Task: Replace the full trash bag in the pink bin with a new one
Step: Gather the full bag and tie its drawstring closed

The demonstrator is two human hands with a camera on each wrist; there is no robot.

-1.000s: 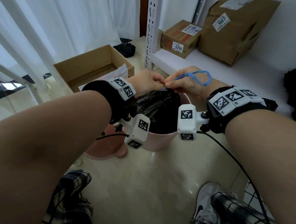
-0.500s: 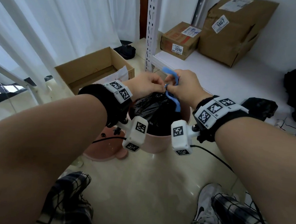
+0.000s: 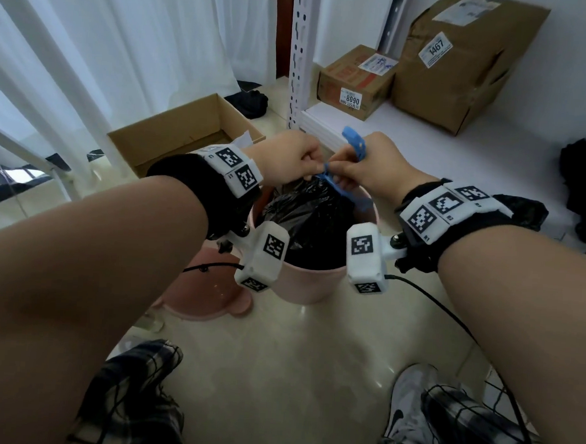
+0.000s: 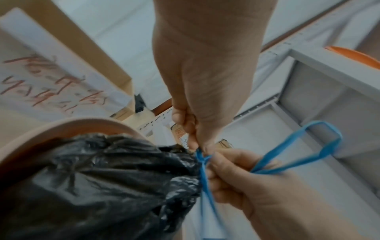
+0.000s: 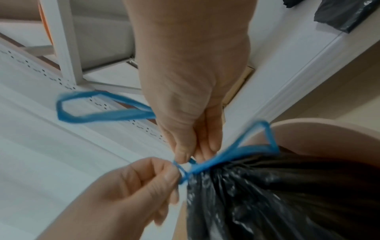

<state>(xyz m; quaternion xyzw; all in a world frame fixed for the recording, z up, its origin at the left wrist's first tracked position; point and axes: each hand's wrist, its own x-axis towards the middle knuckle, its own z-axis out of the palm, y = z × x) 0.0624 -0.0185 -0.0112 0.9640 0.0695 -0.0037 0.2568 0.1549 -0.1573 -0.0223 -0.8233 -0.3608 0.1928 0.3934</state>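
Above bin (image 3: 315,285), fingertips (image 4: 193,142) pinching drawstring (image 4: 202,162)

I see an open cardboard box (image 3: 173,139) on the floor (image 3: 292,376) by the white curtains (image 3: 107,39). Two sealed boxes sit on the low white shelf (image 3: 494,158): the small box (image 3: 355,81) labelled 8090 just beside the large box (image 3: 466,57) labelled 1467. A perforated white upright (image 3: 300,54) rises at the shelf corner. A dark cloth (image 3: 249,99) lies on the floor behind the open box.
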